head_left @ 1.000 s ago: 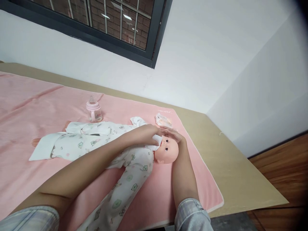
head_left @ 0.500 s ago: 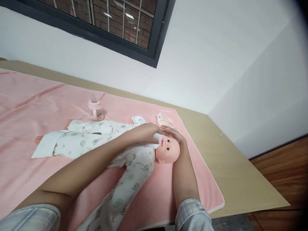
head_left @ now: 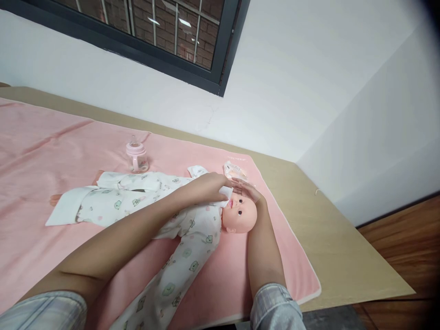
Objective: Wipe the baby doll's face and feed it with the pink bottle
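A bald baby doll (head_left: 240, 213) lies on its back on a pink blanket (head_left: 202, 284), its head to the right. It wears a white outfit (head_left: 192, 229) printed with green animals; one long sleeve stretches toward me. My left hand (head_left: 213, 187) pinches a small white cloth (head_left: 226, 194) at the doll's chin, beside its mouth. Curved round the far side of the head is my right hand (head_left: 246, 189), fingers extended and nothing visible in them. Part of its palm is hidden by the doll's head.
A pink-lidded baby bottle (head_left: 136, 156) stands on the blanket behind the doll's legs. A small clear plastic packet (head_left: 235, 171) lies just beyond my hands. The tan table (head_left: 309, 220) meets a white wall (head_left: 275, 91) under a dark-framed window (head_left: 220, 68).
My left hand and the white cloth have shifted very slightly up and away from me by the doll's chin. The right hand and the doll stay nearly still.
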### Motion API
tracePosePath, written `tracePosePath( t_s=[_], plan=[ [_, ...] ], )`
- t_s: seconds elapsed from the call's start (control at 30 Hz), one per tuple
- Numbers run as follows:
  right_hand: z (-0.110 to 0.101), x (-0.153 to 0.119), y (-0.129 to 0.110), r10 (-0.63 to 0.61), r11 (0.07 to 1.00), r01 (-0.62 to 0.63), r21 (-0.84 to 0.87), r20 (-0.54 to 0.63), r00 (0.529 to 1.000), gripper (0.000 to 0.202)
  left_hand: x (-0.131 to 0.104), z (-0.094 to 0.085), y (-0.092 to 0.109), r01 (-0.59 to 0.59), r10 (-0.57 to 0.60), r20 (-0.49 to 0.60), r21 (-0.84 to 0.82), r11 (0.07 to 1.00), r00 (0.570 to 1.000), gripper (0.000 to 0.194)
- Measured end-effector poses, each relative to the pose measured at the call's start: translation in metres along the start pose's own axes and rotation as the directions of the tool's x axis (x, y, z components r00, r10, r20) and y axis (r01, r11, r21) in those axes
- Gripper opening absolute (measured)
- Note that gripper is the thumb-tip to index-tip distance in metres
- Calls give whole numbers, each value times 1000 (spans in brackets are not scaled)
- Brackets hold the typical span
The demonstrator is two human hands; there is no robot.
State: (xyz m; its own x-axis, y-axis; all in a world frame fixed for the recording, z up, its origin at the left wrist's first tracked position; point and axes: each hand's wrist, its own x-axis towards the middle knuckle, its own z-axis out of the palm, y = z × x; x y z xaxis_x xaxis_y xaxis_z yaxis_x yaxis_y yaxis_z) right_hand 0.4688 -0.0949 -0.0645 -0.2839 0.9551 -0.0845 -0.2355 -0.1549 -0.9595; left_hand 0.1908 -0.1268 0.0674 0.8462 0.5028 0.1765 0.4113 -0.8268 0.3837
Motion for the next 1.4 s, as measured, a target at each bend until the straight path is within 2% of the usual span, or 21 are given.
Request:
tracePosePath(
  t_s=[0.13, 0.33, 0.6, 0.87, 1.13, 1.4],
  plan=[
    [-2, 2, 1, 4, 1000, -4, -1, -17, 1000, 41, 0, 0, 3, 23, -23, -14, -1, 1000, 1000, 5],
    [-1, 2, 1, 4, 1000, -4, 5, -62, 998, 42, 1, 2, 4, 19, -18, -21, 12, 1000, 1000, 18],
    [-3, 3, 1, -1, 1000, -1, -26, -76, 997, 45, 5, 9, -2, -12, 13, -40, 12, 1000, 999, 14],
    [3, 0, -3, 17, 1000, -17, -5, -64, 998, 46, 4, 7, 0, -11, 10, -57, -13, 1000, 998, 17],
    [1, 1, -1, 13, 1000, -14, -11, -66, 998, 44, 5, 7, -1, -10, 10, -64, -3, 1000, 998, 16],
    [-2, 3, 0, 1, 999, -3, -32, -81, 997, 42, 0, 1, 5, -79, 81, 16, -93, 993, 997, 19]
  ],
)
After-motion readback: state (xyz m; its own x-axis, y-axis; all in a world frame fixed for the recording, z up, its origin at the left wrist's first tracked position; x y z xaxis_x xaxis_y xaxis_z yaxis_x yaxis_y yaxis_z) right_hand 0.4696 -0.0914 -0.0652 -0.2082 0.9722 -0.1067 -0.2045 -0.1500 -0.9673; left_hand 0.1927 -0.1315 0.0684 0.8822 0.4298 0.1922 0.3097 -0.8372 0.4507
